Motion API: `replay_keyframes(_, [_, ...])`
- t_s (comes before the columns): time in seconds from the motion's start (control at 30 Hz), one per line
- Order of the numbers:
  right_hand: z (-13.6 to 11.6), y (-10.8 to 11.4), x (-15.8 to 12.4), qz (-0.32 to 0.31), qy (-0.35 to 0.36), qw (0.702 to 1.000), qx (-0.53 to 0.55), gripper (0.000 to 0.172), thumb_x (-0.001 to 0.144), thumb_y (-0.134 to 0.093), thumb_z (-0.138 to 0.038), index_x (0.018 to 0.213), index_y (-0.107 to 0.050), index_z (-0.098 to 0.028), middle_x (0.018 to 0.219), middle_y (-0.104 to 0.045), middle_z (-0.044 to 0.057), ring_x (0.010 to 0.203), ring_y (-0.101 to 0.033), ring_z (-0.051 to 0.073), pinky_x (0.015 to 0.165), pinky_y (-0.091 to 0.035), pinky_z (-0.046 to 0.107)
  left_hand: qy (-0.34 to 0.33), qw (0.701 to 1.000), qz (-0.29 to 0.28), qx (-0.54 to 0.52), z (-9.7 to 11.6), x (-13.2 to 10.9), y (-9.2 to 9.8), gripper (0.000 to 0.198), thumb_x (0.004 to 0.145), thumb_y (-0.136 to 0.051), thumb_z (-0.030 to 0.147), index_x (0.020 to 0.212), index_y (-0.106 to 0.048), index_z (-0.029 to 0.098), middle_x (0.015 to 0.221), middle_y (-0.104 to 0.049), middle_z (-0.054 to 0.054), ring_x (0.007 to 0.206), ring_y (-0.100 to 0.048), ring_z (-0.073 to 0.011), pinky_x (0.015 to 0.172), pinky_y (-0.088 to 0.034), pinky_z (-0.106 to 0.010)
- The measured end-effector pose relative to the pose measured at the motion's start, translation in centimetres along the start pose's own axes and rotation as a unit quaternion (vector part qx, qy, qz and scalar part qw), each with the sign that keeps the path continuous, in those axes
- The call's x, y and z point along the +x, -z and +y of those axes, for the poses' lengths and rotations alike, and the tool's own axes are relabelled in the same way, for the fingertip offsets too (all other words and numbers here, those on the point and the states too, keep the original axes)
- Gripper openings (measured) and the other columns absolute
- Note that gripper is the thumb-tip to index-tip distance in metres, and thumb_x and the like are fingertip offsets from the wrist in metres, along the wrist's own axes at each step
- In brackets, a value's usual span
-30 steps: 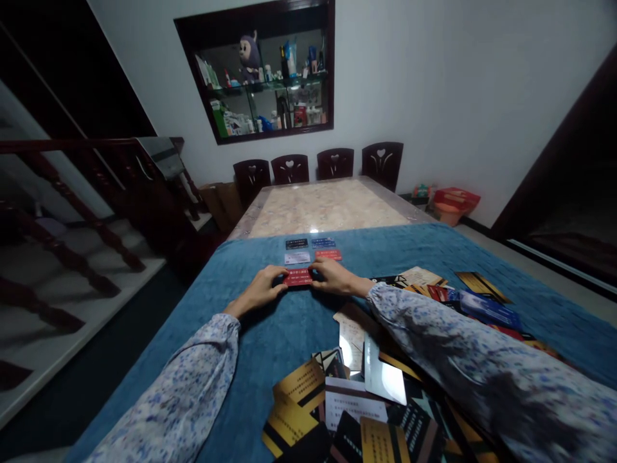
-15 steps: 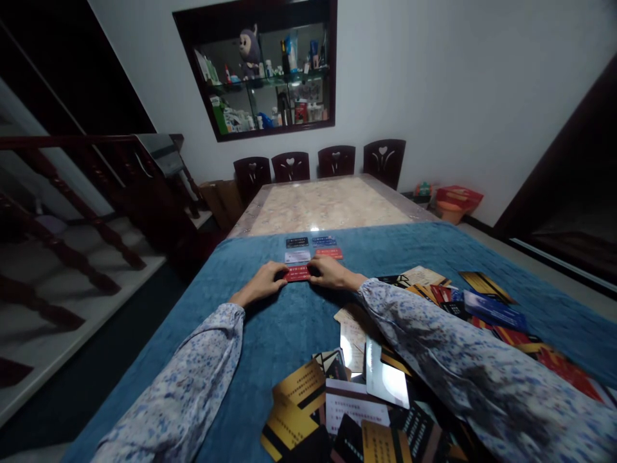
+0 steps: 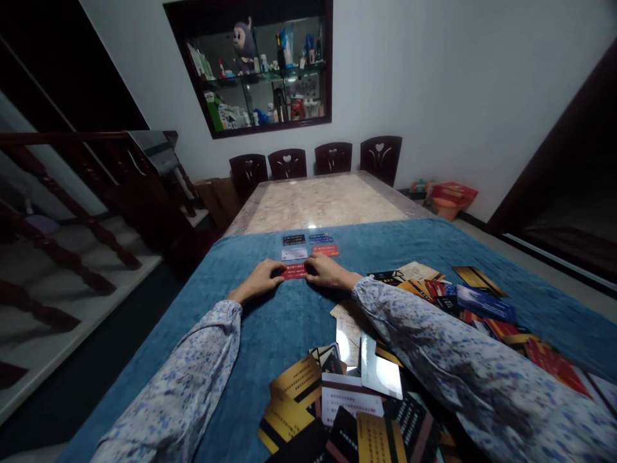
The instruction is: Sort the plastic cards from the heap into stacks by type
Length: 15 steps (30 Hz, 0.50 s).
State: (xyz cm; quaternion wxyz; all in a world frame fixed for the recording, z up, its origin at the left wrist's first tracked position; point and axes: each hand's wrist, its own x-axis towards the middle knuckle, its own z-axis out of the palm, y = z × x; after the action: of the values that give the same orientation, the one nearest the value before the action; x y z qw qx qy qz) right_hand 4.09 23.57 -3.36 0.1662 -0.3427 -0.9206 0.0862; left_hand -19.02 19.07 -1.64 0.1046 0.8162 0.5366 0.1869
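Observation:
A dark red card (image 3: 294, 271) lies face up on the blue cloth (image 3: 270, 315), its two short ends between my hands. My left hand (image 3: 261, 278) grips its left end with thumb and fingers. At the right end, my right hand (image 3: 330, 271) pinches it the same way. Just beyond it are a pale card (image 3: 294, 254) and an orange-red card (image 3: 325, 251), side by side. Farther off, a black card (image 3: 294, 240) sits beside a blue card (image 3: 321, 238). The right fingers partly cover the red card and come close to the orange-red one.
A loose heap of gold, black, white and silver cards (image 3: 351, 397) spreads below my right forearm. More cards, including a blue one (image 3: 486, 303), lie beyond that arm. Past the cloth is the bare tabletop (image 3: 332, 196), with several dark chairs (image 3: 332, 158) behind it.
The whole view has shifted slightly, so everything appears a little farther left. Both hands stay at the ends of the red card, with hardly any movement relative to the cloth.

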Motion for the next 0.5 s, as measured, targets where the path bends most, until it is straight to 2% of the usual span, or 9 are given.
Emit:
replay_keyframes(0.13, [-0.2,0.2,-0.1,-0.009,-0.006,1.000,-0.009,0.023,0.084,-0.064,-0.022,0.101,-0.068,-0.007,0.104,-0.064,0.016,0.096,-0.058,0.021,0.086,-0.045,0.029,-0.010,1.000,-0.009,0.014,0.0,0.0,0.0,0.032,0.075,-0.061,0.028,0.103,-0.074,0.019,0.104,-0.074,-0.007,0.100,-0.064,-0.0276,0.095,-0.049,-0.037])
replay_keyframes(0.33, [-0.8,0.2,-0.1,-0.015,-0.025,0.999,-0.024,0.022,0.086,-0.062,-0.022,0.101,-0.070,-0.007,0.107,-0.064,0.018,0.101,-0.059,0.025,0.089,-0.046,0.031,-0.010,0.999,-0.011,0.035,0.0,0.0,-0.5,0.032,0.079,-0.058,0.024,0.106,-0.072,0.016,0.120,-0.066,-0.010,0.113,-0.059,-0.0266,0.105,-0.044,-0.038])
replay_keyframes(0.5, [-1.0,0.4,-0.2,-0.023,-0.038,0.999,-0.031,0.023,0.090,-0.059,-0.023,0.101,-0.070,-0.007,0.109,-0.064,0.019,0.101,-0.060,0.025,0.090,-0.046,0.031,-0.013,0.999,-0.002,0.048,0.1,0.1,-1.0,0.029,0.080,-0.057,0.020,0.105,-0.071,0.014,0.110,-0.061,-0.011,0.103,-0.060,-0.0242,0.099,-0.048,-0.037])
